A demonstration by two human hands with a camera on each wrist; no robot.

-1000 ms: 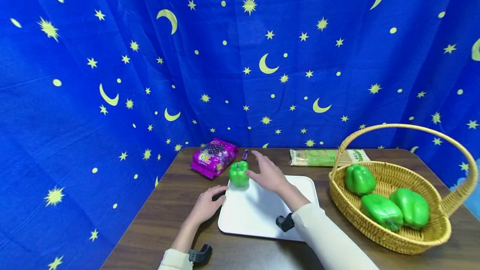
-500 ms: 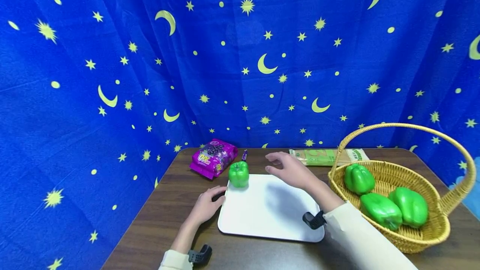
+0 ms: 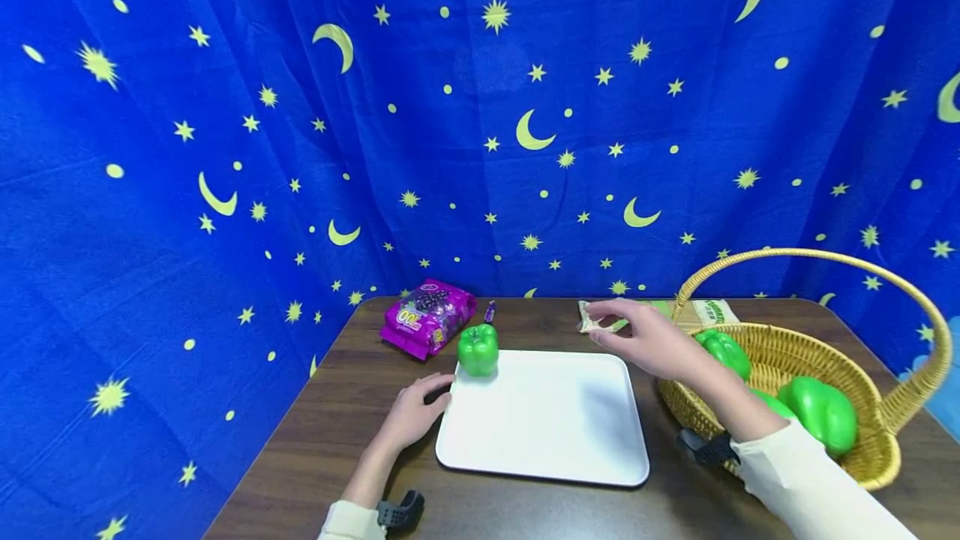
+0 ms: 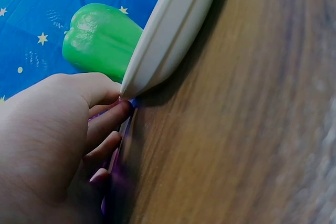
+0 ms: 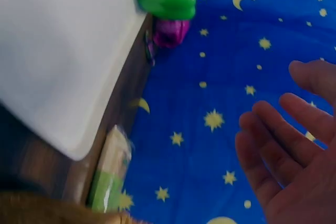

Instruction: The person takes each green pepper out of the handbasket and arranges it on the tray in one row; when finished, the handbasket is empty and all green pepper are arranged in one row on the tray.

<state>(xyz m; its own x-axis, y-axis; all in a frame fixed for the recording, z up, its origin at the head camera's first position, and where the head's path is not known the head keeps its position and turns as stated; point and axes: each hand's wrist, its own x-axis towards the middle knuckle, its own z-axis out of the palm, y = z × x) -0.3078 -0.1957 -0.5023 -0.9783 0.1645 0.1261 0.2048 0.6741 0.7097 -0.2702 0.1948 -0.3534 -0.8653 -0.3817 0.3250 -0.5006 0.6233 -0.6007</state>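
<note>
Hands apart: the left hand (image 3: 411, 412) lays relaxed fingers against a smooth white rectangular tray (image 3: 540, 419); the right hand (image 3: 651, 340), loosely curved and empty, hovers beside a golden wicker basket (image 3: 795, 348). Light left pressure should suffice for steadying. One glossy, lobed green bell pepper (image 3: 477, 351) stands upright on the tray's far-left corner.

Curtained-off tabletop setting

Enclosed at back and left by blue cloth (image 3: 450, 48) in a yellow moon-and-star print, hanging in folds. Furnished with a dark wood-grain surface (image 3: 322, 432) set close before the cloth. Suggests a screened-off booth; not identifiable further as home, office or lab.
</note>
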